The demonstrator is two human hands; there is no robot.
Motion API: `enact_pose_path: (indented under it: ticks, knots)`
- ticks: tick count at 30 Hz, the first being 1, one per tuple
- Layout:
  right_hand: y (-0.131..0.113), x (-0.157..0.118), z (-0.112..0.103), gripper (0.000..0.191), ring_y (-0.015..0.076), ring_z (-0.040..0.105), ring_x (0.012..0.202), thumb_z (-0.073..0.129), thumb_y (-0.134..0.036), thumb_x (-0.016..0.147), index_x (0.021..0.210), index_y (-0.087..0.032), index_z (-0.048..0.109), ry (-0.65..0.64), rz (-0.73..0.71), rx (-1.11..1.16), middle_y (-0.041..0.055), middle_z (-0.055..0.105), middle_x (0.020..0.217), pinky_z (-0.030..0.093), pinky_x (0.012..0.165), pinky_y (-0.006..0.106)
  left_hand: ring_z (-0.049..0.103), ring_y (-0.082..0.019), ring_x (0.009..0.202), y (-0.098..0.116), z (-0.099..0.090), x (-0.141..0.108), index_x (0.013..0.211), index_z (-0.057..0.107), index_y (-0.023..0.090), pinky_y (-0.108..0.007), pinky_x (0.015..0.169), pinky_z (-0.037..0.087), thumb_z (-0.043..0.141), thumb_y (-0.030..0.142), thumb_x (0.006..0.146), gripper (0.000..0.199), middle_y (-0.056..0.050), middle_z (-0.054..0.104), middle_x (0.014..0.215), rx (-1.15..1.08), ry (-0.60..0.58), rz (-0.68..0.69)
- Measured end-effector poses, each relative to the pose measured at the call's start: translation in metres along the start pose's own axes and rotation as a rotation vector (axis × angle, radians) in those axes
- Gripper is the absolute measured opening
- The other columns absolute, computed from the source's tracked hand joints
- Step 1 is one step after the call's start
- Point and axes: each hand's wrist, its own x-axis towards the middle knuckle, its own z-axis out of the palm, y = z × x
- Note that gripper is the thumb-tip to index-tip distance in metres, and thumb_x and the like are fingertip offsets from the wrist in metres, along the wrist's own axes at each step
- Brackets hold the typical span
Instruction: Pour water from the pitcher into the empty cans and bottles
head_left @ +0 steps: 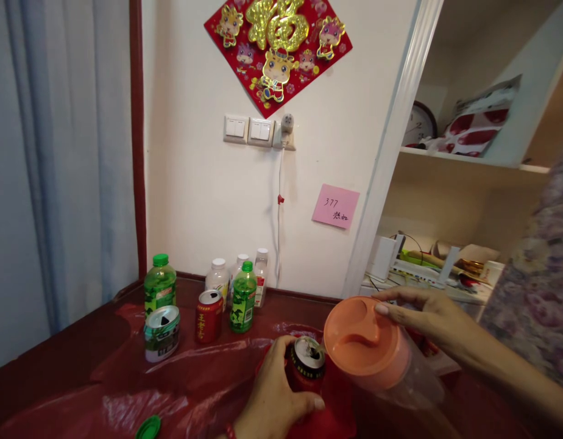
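Note:
My left hand (275, 393) is wrapped around a dark red drink can (308, 366) with a black and yellow upper rim, its top opening showing. My right hand (414, 314) grips a clear plastic pitcher (412, 381) near its orange lid (361, 338), the thumb lying on the lid. The pitcher is tilted to the left, its lid edge close beside the can's top. Whether liquid is flowing between them I cannot tell for certain. Under the can lies something bright red (339, 408), partly hidden by my hand and the pitcher.
Toward the wall stand a red can (209, 320), a white-and-green can (161, 341), two green bottles (244, 302) and several white-capped bottles (217, 277). A green cap (148, 428) lies at the front left. Clear film covers the dark red table (94, 366). Shelves (464, 160) stand at right.

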Motion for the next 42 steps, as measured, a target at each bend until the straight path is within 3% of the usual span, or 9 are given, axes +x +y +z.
enact_pose_path:
  ticks: [7, 12, 16, 18, 34, 42]
  knots:
    - [0.003, 0.001, -0.001, 0.065, 0.0094, 0.035, 0.04, 0.071, -0.073, 0.065, 0.103, -0.02, 0.075, 0.022, 0.012, -0.012, -0.0044, 0.049, 0.047, 0.025, 0.038, 0.022, 0.056, -0.03, 0.115, -0.004, 0.0, 0.002, 0.119, 0.054, 0.021, -0.038, 0.1, 0.041, 0.084, 0.009, 0.047, 0.079, -0.009, 0.064, 0.123, -0.02, -0.011, 0.017]
    - [0.002, 0.0, 0.0, 0.05, 0.0144, 0.055, 0.056, 0.074, -0.063, 0.068, 0.093, -0.02, 0.077, 0.024, -0.113, 0.04, 0.0029, 0.069, 0.072, 0.037, 0.044, 0.023, 0.057, -0.03, 0.114, -0.007, 0.0, 0.002, 0.12, 0.053, 0.019, -0.037, 0.1, 0.041, 0.086, 0.011, 0.046, 0.081, -0.009, 0.065, 0.122, -0.027, -0.018, 0.039]
    - [0.003, 0.001, 0.002, 0.053, 0.0106, 0.038, 0.04, 0.074, -0.065, 0.068, 0.096, -0.021, 0.077, 0.025, -0.032, 0.061, -0.004, 0.05, 0.046, 0.025, 0.036, 0.022, 0.055, -0.029, 0.116, -0.012, 0.0, 0.003, 0.121, 0.053, 0.019, -0.036, 0.101, 0.041, 0.086, 0.009, 0.046, 0.083, -0.009, 0.064, 0.124, -0.026, -0.018, 0.04]
    - [0.003, 0.0, 0.002, 0.055, 0.0095, 0.033, 0.039, 0.073, -0.066, 0.067, 0.098, -0.021, 0.076, 0.016, -0.004, 0.061, -0.0056, 0.046, 0.044, 0.024, 0.036, 0.021, 0.055, -0.029, 0.116, -0.012, 0.0, 0.004, 0.121, 0.053, 0.02, -0.035, 0.101, 0.04, 0.085, 0.008, 0.046, 0.082, -0.008, 0.064, 0.124, -0.023, -0.021, 0.034]
    - [0.007, 0.001, 0.005, 0.054, 0.0098, 0.034, 0.041, 0.074, -0.065, 0.065, 0.096, -0.021, 0.076, 0.035, -0.017, 0.061, -0.0058, 0.045, 0.046, 0.025, 0.036, 0.02, 0.056, -0.029, 0.116, -0.017, 0.002, 0.004, 0.122, 0.053, 0.022, -0.037, 0.101, 0.041, 0.085, 0.008, 0.046, 0.083, -0.008, 0.064, 0.124, -0.02, -0.011, 0.038]
    - [0.002, -0.002, 0.001, 0.057, 0.0101, 0.035, 0.041, 0.072, -0.068, 0.069, 0.101, -0.021, 0.075, -0.026, 0.008, 0.034, -0.006, 0.045, 0.045, 0.026, 0.038, 0.022, 0.058, -0.029, 0.113, -0.007, 0.002, 0.0, 0.117, 0.055, 0.021, -0.036, 0.099, 0.043, 0.081, 0.006, 0.048, 0.076, -0.007, 0.066, 0.121, -0.043, -0.025, 0.039]
